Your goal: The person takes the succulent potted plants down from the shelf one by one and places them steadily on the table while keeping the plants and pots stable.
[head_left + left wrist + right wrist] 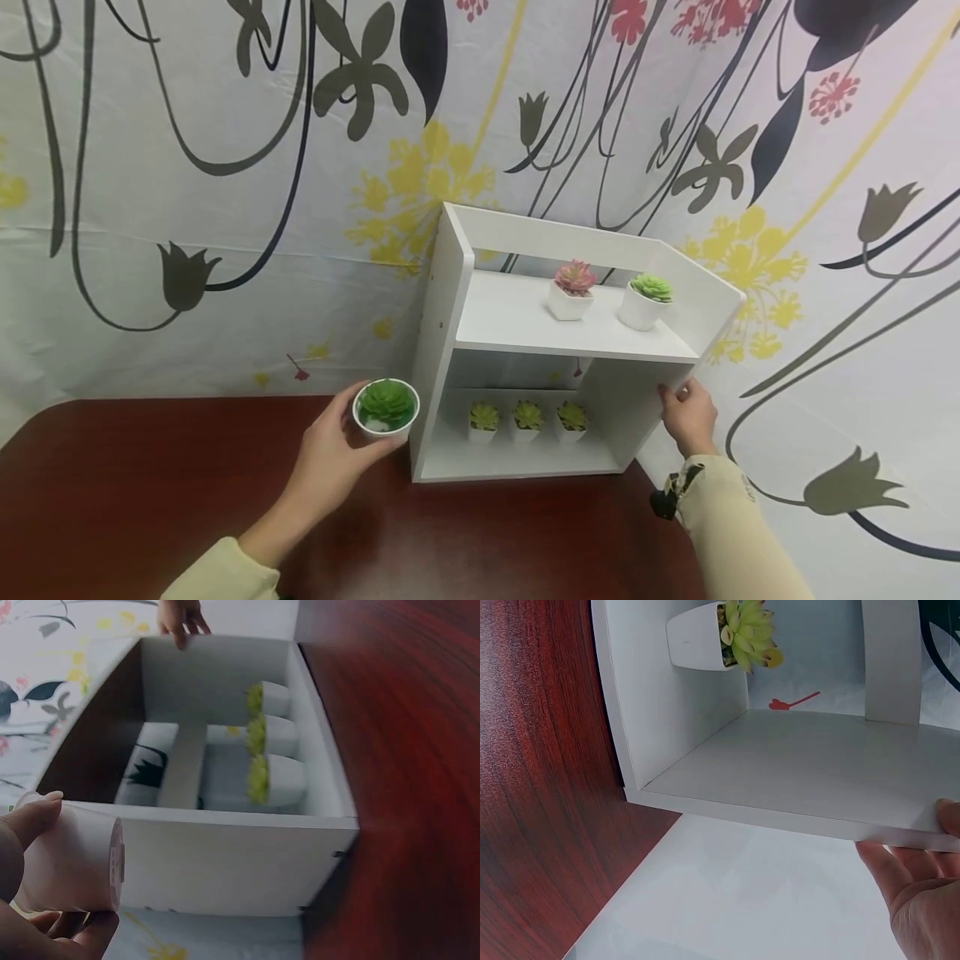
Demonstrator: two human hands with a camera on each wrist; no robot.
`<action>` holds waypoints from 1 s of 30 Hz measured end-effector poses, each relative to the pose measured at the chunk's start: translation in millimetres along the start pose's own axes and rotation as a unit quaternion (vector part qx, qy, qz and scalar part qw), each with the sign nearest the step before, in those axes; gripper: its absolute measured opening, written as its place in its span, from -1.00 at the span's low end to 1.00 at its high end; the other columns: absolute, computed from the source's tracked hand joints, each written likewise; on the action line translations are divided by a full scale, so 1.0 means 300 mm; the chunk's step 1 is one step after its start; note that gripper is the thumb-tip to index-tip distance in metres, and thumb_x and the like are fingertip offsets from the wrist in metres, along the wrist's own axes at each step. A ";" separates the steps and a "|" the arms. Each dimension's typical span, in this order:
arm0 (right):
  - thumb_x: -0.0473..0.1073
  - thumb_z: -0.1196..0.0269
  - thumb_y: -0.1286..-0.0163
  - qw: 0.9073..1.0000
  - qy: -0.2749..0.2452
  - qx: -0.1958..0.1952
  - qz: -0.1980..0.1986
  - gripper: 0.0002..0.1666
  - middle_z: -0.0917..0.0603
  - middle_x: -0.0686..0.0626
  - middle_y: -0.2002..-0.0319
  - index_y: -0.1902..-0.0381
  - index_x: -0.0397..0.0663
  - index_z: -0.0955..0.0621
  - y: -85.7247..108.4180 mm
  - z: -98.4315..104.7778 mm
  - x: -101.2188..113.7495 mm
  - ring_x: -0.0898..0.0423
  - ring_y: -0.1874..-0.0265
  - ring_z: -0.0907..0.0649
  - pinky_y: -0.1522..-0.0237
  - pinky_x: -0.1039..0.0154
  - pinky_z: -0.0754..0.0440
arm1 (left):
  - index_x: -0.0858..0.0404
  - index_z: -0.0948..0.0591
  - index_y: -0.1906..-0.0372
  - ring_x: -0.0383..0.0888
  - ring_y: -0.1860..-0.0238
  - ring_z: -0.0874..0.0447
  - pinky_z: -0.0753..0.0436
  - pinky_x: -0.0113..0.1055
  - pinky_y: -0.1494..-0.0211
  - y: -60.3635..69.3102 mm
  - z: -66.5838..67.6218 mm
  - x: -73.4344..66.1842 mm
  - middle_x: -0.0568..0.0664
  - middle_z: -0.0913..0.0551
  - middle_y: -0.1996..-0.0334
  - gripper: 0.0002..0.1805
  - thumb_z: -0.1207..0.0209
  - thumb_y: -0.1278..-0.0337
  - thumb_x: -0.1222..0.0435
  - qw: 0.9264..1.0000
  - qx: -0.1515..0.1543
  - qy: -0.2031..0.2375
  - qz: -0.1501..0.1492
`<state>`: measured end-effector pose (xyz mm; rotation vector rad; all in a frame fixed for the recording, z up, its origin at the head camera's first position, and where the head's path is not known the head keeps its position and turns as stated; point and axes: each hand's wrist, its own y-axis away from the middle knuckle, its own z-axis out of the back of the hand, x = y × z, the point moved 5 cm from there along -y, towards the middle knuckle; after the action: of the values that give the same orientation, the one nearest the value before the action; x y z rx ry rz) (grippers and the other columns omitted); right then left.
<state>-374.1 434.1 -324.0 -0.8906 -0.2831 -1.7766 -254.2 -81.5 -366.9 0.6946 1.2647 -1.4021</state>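
Note:
My left hand [326, 458] grips a round white pot with a green artificial succulent [386, 406], thumb on one side and fingers on the other. In the left wrist view the white pot [71, 855] appears sideways, near the outside of the left panel. A white two-tier shelf [498, 312] stands on the dark red table. With thumb inside and fingers outside, my right hand [690, 418] pinches the front edge of its right side panel. The right wrist view shows this right hand [926, 889] on that panel edge [802, 825].
On the upper tier sit a pink succulent [572, 292] and a green succulent [645, 304] in white pots. Three small potted succulents [527, 422] line the lower tier. Behind the reddish wooden table [187, 500] hangs a floral cloth [247, 208].

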 end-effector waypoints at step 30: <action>-0.09 -0.05 -0.58 1.000 -0.008 0.000 -0.007 -0.36 -0.46 -0.49 -0.32 -0.48 -0.30 -0.29 0.003 -0.004 0.001 -0.36 -0.17 -0.65 -0.03 -0.10 -0.75 | 0.48 -0.42 -0.28 0.30 -0.17 -0.61 -0.59 0.20 -0.22 -0.001 -0.141 0.367 0.38 -0.62 -0.13 -0.07 -0.60 0.31 0.28 0.992 0.018 -0.071 0.099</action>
<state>-373.9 432.9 -324.9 -0.9053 -0.2998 -1.7828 -292.3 -77.2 -478.3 0.7116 1.0326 -1.2913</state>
